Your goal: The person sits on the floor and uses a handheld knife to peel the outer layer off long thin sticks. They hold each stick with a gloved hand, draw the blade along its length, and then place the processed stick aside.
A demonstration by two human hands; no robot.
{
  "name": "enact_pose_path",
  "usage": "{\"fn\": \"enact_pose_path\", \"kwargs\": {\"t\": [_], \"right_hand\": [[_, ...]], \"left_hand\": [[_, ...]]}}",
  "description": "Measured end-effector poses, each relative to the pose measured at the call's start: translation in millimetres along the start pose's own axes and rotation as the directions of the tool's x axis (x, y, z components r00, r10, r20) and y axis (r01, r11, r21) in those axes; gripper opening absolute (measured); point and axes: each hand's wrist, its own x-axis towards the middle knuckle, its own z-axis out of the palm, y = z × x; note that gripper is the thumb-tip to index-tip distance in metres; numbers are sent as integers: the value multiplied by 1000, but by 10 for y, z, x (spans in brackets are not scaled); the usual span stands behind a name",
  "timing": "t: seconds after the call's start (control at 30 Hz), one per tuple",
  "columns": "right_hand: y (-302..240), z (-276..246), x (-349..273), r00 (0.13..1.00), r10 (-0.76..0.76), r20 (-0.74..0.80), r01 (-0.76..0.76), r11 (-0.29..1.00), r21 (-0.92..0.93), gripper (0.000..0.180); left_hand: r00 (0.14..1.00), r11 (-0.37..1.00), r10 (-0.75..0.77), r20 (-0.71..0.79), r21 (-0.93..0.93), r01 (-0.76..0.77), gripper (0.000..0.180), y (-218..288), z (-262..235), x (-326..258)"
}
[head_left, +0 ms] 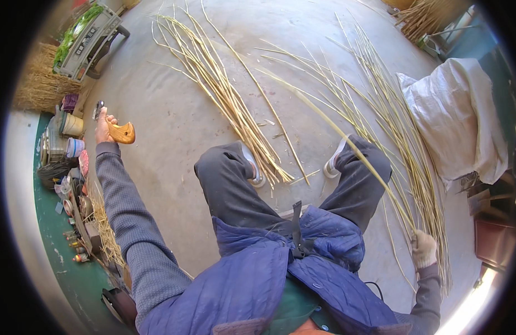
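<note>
My left hand (103, 127), bare and stretched out to the far left, is closed around a tool with a curved, varnished wooden handle (123, 133). A small metal part sticks out beyond the fingers; its exact kind I cannot make out. At the lower right my right hand (424, 249) wears a pale work glove. It grips the thick end of a long, thin greenish rod (363, 158), which slants across my right knee and out over the floor. Beneath it lies a spread of similar green rods (417, 187). Between my feet rests a bundle of yellowish rods (227, 100).
One loose rod (258, 84) lies beside the bundle, with short cut bits near it. A white woven sack (453, 120) stands on the right. Buckets (72, 125) and assorted clutter line the left wall. A small cart (93, 44) with leafy greens is at the far left.
</note>
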Motion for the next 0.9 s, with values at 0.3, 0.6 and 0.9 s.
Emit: {"fn": "enact_pose_path", "kwargs": {"t": [0.3,0.6,0.9], "right_hand": [[-131,-217,796,992,-126,-29,104,910,-401,3],[-33,-60,952,998,58,-38,-67,937,-342,8],[595,1252,836,857,513,47,-473,819,-324,19]], "left_hand": [[909,952,-239,341,265,151,35,-1238,1128,-1067],[774,847,-483,410,443,293,32,-1716,2325,-2097],[661,754,-591,462,608,250,23,-2003,2697,-2432]]}}
